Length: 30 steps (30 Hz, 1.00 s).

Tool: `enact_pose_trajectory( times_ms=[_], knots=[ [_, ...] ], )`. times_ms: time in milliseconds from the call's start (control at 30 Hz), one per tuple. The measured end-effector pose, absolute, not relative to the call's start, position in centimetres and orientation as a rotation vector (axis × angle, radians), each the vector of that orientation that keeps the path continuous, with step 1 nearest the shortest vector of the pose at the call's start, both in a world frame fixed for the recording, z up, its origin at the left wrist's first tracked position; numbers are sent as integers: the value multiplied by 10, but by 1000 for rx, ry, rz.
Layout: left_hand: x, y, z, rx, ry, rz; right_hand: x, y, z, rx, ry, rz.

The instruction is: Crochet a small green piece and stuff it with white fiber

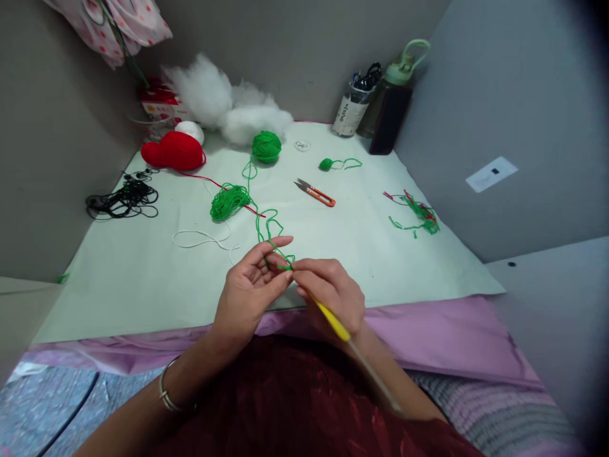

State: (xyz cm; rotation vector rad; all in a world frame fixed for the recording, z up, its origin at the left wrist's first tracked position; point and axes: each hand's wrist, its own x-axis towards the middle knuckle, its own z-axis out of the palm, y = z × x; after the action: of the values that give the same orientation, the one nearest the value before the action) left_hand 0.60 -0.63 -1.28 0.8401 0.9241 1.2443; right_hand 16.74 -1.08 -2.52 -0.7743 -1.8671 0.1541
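Note:
Green yarn (pixel 280 251) runs over the index finger of my left hand (pixel 250 282), whose thumb and fingers pinch a small piece of it. My right hand (pixel 333 292) grips a crochet hook (pixel 334 320) by its yellow handle, its fingertips meeting the left thumb at the yarn. The hook's tip is hidden between the fingers. From the left hand the strand leads back toward a loose green yarn bundle (pixel 230 202) and a green yarn ball (pixel 267 147).
Orange-handled thread snips (pixel 314 192) lie mid-table. Red yarn (pixel 174 151), black yarn (pixel 128 197) and white stuffing (pixel 214 95) are at the left. A small green crocheted piece (pixel 326 164) and yarn scraps (pixel 423 214) lie right, below a bottle (pixel 398 73) and phone (pixel 390 120).

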Motion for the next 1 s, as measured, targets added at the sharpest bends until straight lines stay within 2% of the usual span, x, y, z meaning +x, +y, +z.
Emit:
enact_pose_trajectory(
  times_ms=[133,300,400,633,867,1000],
  knots=[
    [3,-3,-10,546,749,1084,164,-15,-25,-858,-1820,162],
    [1,0,-8,502,758,1077,159,-12,-18,-831,-1397,651],
    [4,-1,-6,591,783,1116,156,-8,-17,-779,-1293,826],
    [-1,0,-6,703,856,1172,162,-11,-16,-807,-1302,789],
    [2,-5,-8,776,825,1158,161,-9,-18,-699,-1167,1033],
    [4,-8,-11,776,773,1139,157,-6,-20,-718,-1219,1018]
  ],
)
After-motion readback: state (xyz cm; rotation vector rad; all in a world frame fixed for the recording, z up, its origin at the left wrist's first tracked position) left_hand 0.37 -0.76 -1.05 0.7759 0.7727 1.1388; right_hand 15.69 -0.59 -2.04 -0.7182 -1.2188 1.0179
